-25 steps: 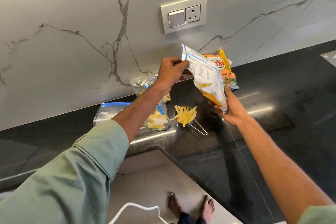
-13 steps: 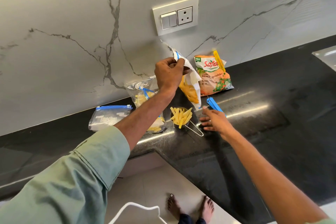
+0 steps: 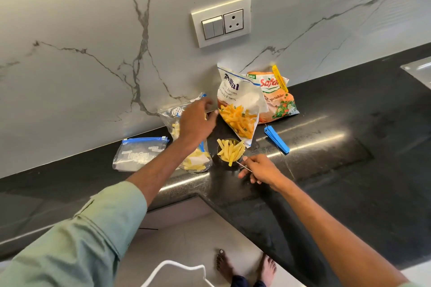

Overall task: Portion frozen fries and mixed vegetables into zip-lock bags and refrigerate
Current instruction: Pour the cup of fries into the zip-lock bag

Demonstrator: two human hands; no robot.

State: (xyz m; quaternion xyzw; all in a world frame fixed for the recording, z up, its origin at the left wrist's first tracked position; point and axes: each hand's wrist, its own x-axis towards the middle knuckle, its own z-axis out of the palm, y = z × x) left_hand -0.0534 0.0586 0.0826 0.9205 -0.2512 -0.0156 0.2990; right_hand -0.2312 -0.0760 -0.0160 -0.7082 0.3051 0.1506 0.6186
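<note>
The white French fries bag (image 3: 240, 102) leans against the marble wall, with the orange mixed vegetables bag (image 3: 277, 100) behind it, a yellow clip on its top. In front stands a small metal measuring cup (image 3: 231, 151) full of fries. My right hand (image 3: 258, 169) pinches its thin wire handle. My left hand (image 3: 198, 121) hovers with fingers spread, between the fries bag and a zip-lock bag (image 3: 196, 163) holding fries, touching neither as far as I can see. A flat zip-lock bag (image 3: 137, 152) lies further left.
A blue bag clip (image 3: 276, 138) lies on the black counter (image 3: 326, 170) right of the cup. A switch and socket plate (image 3: 221, 22) is on the wall. A sink edge (image 3: 417, 70) shows at far right. The counter corner juts toward my bare feet.
My left hand let go of the fries bag, which now leans on the wall, and moved left toward the zip-lock bag. My right hand moved from the counter to the cup's handle.
</note>
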